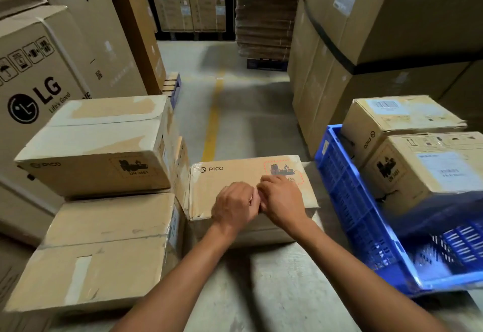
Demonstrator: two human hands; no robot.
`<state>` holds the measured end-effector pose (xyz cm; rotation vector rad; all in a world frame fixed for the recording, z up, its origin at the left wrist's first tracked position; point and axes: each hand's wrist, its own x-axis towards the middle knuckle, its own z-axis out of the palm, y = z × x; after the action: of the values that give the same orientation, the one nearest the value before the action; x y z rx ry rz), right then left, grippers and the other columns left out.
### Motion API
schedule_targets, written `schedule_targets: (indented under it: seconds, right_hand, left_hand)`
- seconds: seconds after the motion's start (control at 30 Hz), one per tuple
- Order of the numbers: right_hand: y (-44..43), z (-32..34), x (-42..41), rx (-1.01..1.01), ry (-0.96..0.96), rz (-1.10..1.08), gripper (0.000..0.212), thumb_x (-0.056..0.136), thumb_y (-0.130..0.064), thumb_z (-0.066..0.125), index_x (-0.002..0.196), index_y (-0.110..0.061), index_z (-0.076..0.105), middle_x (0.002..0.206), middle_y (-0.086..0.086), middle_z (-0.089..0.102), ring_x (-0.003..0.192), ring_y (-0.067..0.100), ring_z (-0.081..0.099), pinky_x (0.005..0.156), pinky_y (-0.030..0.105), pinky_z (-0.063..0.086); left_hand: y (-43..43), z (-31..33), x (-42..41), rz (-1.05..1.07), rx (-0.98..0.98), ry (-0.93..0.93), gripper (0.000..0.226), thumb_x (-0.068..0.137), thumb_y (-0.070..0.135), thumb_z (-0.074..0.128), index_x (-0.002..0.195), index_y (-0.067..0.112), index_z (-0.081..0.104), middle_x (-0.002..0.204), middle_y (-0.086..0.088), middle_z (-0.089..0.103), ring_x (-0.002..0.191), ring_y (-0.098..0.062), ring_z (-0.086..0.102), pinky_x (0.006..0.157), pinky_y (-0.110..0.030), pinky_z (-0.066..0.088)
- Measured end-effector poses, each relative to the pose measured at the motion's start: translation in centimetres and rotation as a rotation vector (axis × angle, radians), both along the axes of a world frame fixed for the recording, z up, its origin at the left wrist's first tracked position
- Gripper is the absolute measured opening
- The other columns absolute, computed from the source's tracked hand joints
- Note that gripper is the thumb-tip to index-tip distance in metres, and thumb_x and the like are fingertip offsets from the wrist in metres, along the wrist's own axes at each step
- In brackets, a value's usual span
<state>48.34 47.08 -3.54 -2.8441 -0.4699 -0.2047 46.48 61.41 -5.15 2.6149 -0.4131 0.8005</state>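
Left hand (235, 205) and right hand (281, 201) meet atop the PICO box (230, 175) — fingers curled; their grip I cannot tell. A blue crate (347, 201) stands beside.

left hand (235, 205): curled | right hand (281, 201): curled (knuckles touching)
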Motion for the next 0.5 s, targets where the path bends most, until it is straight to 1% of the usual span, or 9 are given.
schedule_targets:
  seconds: [0.07,0.13,0.2,0.3,0.4,0.47,0.5]
  right_hand:
    - [-0.1,-1.1,-1.5,0.057,-0.074,-0.017,0.037,0.085,-0.038,0.042,0.079,-0.018,0.072,0.092,-0.001,0.069,0.082,0.028,0.061,0.062,0.039,0.048]
    - [0.0,-1.9,-2.7,0.075,-0.122,-0.018,0.029,0.085,-0.032,0.048,0.08,-0.017,0.073,0.09,0.0,0.069,0.078,0.028,0.061,0.058,0.036,0.047]
    - [0.0,-1.8,-2.6,0.081,-0.092,-0.003,0.027,0.085,-0.029,0.049,0.082,-0.017,0.073,0.087,0.001,0.068,0.077,0.028,0.061,0.057,0.037,0.048]
    - [-0.9,-0.5,-1.8,0.077,0.001,0.057,0.027,0.084,-0.029,0.05,0.085,-0.015,0.073,0.092,0.003,0.069,0.083,0.031,0.062,0.065,0.042,0.051]
    - [-2.7,0.1,-2.0,0.031,-0.015,0.035,0.03,0.086,-0.036,0.047,0.086,-0.018,0.07,0.095,0.001,0.068,0.087,0.027,0.062,0.072,0.041,0.05]
    - [-4.5,-0.3,-2.4,0.006,-0.068,-0.033,0.031,0.088,-0.04,0.046,0.093,-0.02,0.069,0.099,-0.001,0.066,0.094,0.023,0.061,0.08,0.041,0.05]
    - [-5.3,-0.5,-2.6,0.015,-0.091,-0.049,0.03,0.089,-0.04,0.048,0.1,-0.022,0.069,0.105,-0.001,0.065,0.1,0.021,0.06,0.086,0.042,0.05]
  left_hand:
    - [0.1,0.0,-0.3,0.01,-0.009,0.03,0.024,0.088,0.02,0.055,0.064,0.015,0.057,0.063,-0.004,0.057,0.059,-0.025,0.054,0.054,-0.037,0.042]
    - [-0.1,0.1,-0.4,0.048,0.012,0.123,0.026,0.087,0.024,0.055,0.063,0.016,0.06,0.063,-0.003,0.06,0.056,-0.024,0.056,0.052,-0.034,0.043]
    - [-0.6,0.6,-0.3,0.091,0.06,0.229,0.027,0.087,0.026,0.058,0.063,0.016,0.066,0.063,-0.003,0.064,0.05,-0.026,0.058,0.047,-0.031,0.045]
    - [-1.4,2.0,-0.4,0.142,0.151,0.302,0.024,0.087,0.024,0.065,0.065,0.014,0.071,0.064,-0.005,0.066,0.051,-0.027,0.061,0.048,-0.032,0.049]
    - [-2.8,2.5,-0.7,0.053,0.14,0.273,0.019,0.083,0.022,0.068,0.066,0.015,0.067,0.064,-0.004,0.066,0.056,-0.027,0.062,0.051,-0.032,0.046]
    - [-4.3,2.3,-0.9,-0.045,0.08,0.26,0.017,0.087,0.024,0.059,0.075,0.016,0.068,0.072,-0.005,0.068,0.065,-0.028,0.063,0.057,-0.034,0.047]
    - [-5.0,2.2,-0.9,-0.07,0.047,0.265,0.021,0.089,0.027,0.052,0.082,0.016,0.069,0.078,-0.006,0.069,0.071,-0.028,0.063,0.061,-0.035,0.048]
